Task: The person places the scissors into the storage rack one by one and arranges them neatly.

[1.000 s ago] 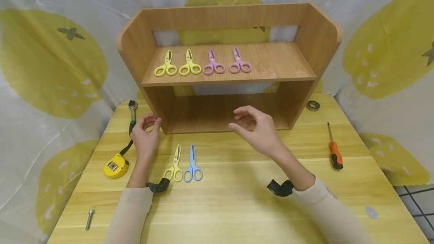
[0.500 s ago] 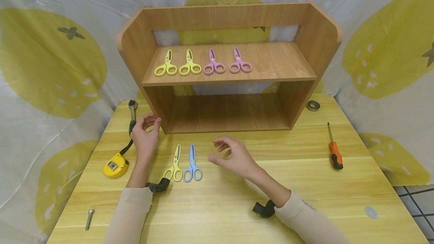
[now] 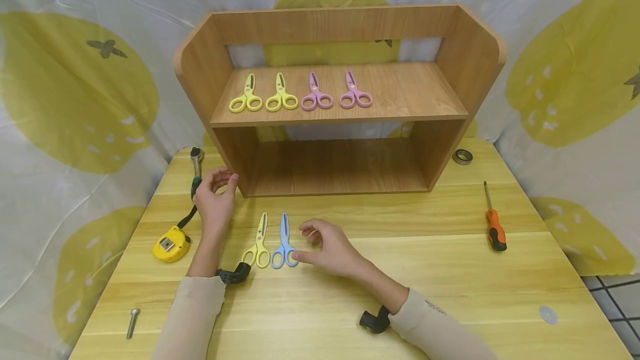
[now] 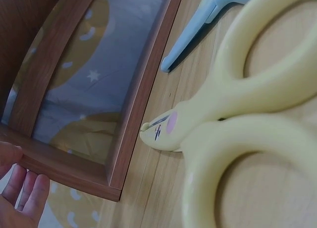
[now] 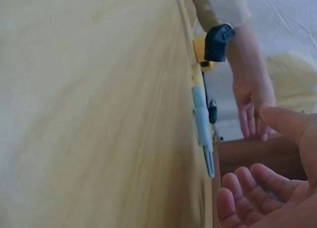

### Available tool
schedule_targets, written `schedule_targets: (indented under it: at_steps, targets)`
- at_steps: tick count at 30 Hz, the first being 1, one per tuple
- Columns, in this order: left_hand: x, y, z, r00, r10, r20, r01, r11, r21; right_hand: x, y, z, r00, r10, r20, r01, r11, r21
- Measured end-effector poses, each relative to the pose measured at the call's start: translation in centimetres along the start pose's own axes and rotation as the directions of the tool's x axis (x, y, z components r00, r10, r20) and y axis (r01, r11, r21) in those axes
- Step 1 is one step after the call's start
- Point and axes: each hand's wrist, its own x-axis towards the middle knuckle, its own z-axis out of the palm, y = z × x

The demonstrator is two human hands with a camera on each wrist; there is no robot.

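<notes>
Right hand at the small blue plastic scissors (image 3: 284, 243) on the yellow wooden table (image 3: 450, 271).

The right hand (image 3: 327, 246), fingers loosely curled and holding nothing, has a fingertip at the blue scissors' handle loop; whether it touches cannot be told. Just beside lie small yellow plastic scissors (image 3: 258, 243). The left hand (image 3: 214, 201), fingers relaxed, rests against the wooden two-tier shelf (image 3: 200, 82)'s lower left corner. No readable writing shows anywhere.
</notes>
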Motion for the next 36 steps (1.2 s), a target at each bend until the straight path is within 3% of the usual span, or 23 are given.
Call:
schedule_targets:
  at_steps: [21, 29, 36]
  targets:
    - [-0.4, 0.6, 0.1, 1.0, -0.013, -0.012, 0.013, 1.0, 0.004, 0.1, 0.7, 1.9, 0.999, 0.044, 0.03, -0.041, 0.995, -0.091]
    - [-0.4, 0.7, -0.1, 1.0, -0.007, -0.012, 0.007, 1.0, 0.004, 0.0, 1.2, 2.8, 1.0, -0.006, 0.012, 0.008, 0.981, -0.196]
    - [-0.2, 0.4, 0.1, 1.0, -0.007, -0.003, 0.007, 1.0, 0.0, 0.2, 1.1, 3.2, 1.0, -0.006, -0.012, 0.002, 0.961, -0.278]
